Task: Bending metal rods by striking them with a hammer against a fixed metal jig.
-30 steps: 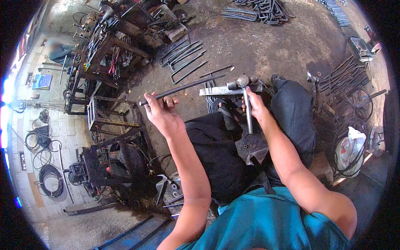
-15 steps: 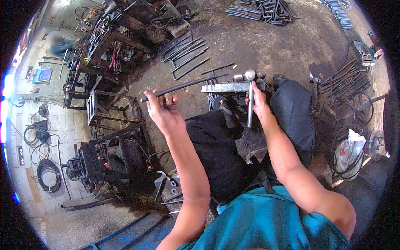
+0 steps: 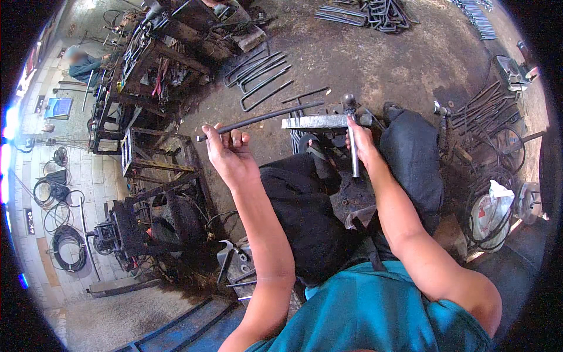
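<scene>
— Near the middle of the frame, what does the left hand [image 3: 230, 154] hold?
— It is closed around the near end of a long dark steel rod [image 3: 261, 119], which runs up and right to a grey metal block [image 3: 314, 121].
— And the right hand [image 3: 360, 138]?
— Fingers wrapped around a hammer [image 3: 352, 132] handle, its head just above the block's right end.
— Anything else?
— Bent rods [image 3: 261, 79] lie on the dirt floor above; another person [image 3: 85, 63] sits at upper left.
</scene>
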Demonstrator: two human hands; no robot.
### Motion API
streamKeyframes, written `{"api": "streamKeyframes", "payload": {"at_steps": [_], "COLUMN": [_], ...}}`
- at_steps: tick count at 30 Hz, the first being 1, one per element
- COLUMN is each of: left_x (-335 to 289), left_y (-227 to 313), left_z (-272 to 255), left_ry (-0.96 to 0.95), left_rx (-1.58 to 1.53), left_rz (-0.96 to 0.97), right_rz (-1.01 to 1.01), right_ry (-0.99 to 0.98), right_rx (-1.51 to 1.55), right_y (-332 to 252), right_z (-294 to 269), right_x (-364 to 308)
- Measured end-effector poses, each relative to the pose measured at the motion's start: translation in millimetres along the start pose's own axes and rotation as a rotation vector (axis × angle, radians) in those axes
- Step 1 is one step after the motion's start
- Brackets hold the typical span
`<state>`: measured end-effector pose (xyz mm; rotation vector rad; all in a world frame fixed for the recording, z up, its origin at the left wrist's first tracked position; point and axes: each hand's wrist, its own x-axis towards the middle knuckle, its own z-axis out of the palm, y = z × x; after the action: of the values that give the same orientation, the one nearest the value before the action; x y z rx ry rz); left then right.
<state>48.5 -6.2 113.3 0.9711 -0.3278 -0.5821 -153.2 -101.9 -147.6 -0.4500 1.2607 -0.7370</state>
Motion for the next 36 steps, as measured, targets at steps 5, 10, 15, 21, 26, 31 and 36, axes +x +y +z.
{"api": "streamKeyframes", "payload": {"at_steps": [5, 10, 15, 21, 26, 31, 36], "left_x": [-2, -1, 1, 12, 8, 11, 9], "left_y": [-2, -2, -2, -3, -4, 3, 0], "left_z": [4, 3, 0, -9, -5, -19, -13], "left_ry": [0.005, -0.019, -0.041, 0.064, 0.081, 0.026, 0.154], "left_rx": [0.008, -0.040, -0.076, -0.339, -0.611, -0.681, -0.739], "left_rz": [-0.001, -0.027, -0.011, -0.123, -0.343, -0.388, -0.560], "right_rz": [-0.047, -0.146, -0.139, -0.308, -0.536, -0.379, -0.443], "right_ry": [0.050, 0.102, 0.040, 0.137, 0.370, -0.267, -0.934], "right_rx": [-0.137, -0.300, -0.121, -0.270, -0.369, 0.210, 0.588], "right_y": [7, 22, 27, 21, -7, -116, -194], "right_z": [4, 4, 11, 1, -13, 3, 5], "right_x": [2, 12, -3, -17, -8, -84, -128]}}
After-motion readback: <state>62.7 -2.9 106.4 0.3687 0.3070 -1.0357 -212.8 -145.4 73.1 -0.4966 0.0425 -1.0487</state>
